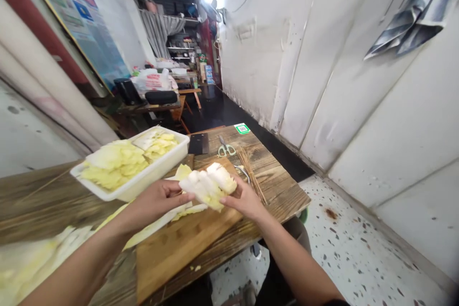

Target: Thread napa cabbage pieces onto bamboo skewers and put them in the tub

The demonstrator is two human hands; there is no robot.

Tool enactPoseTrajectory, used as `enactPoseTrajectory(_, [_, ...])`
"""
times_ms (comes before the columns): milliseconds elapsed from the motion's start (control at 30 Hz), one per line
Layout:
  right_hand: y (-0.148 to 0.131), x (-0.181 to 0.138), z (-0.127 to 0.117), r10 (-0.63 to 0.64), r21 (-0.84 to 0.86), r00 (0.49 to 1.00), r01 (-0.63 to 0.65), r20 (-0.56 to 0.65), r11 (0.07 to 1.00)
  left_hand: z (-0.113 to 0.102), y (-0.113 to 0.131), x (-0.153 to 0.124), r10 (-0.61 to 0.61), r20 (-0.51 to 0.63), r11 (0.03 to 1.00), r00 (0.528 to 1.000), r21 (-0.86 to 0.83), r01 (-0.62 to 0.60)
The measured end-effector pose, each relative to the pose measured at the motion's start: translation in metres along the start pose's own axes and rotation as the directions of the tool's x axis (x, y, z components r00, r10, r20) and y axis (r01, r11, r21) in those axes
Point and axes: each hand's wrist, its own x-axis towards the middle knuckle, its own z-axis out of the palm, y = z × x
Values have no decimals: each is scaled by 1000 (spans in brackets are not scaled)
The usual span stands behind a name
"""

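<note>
Both hands hold a stack of pale cabbage leaf pieces (210, 184) just above a wooden cutting board (179, 244). My left hand (158, 198) pinches the left end of the stack with thumb and fingers. My right hand (244, 198) cups the right end from below. More cut cabbage leaves (186, 210) lie on the board beneath the stack.
A white tray (143, 179) full of cabbage leaves sits at the left on the wooden table (279, 186). A cleaver (198, 144), scissors (225, 149) and a bundle of bamboo skewers (251, 172) lie behind the board. More cabbage (28, 258) fills the lower left.
</note>
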Motion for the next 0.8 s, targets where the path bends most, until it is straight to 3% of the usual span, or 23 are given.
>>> enactPoseTrajectory(67, [5, -4, 4, -6, -40, 992, 1, -126, 999, -4, -3, -4, 7, -55, 998, 998, -54, -10])
enactPoseTrajectory(167, [6, -13, 17, -17, -84, 974, -2, -227, 996, 1, -13, -8, 58, -325, 996, 944, -51, -78])
enactPoseTrajectory(233, [2, -20, 32, -9, -82, 989, -4, -150, 997, 13, -21, -6, 110, -507, 989, 855, -25, -143])
enactPoseTrajectory(333, [-9, -22, 60, 14, -53, 1000, -13, 15, 998, 39, -31, 0, 141, -667, 981, 732, -7, -196])
enactPoseTrajectory(533, [-23, -6, 84, 181, 77, 960, -201, 212, 977, 86, -36, 8, 127, -821, 956, 557, -49, -289])
enactPoseTrajectory(633, [-24, -4, 82, 209, 42, 953, -223, 221, 974, 95, -38, 9, 96, -835, 932, 542, -115, -343])
enactPoseTrajectory(800, [-22, -7, 81, 214, -46, 960, -209, 183, 977, 96, -48, 12, 88, -801, 909, 593, -179, -377])
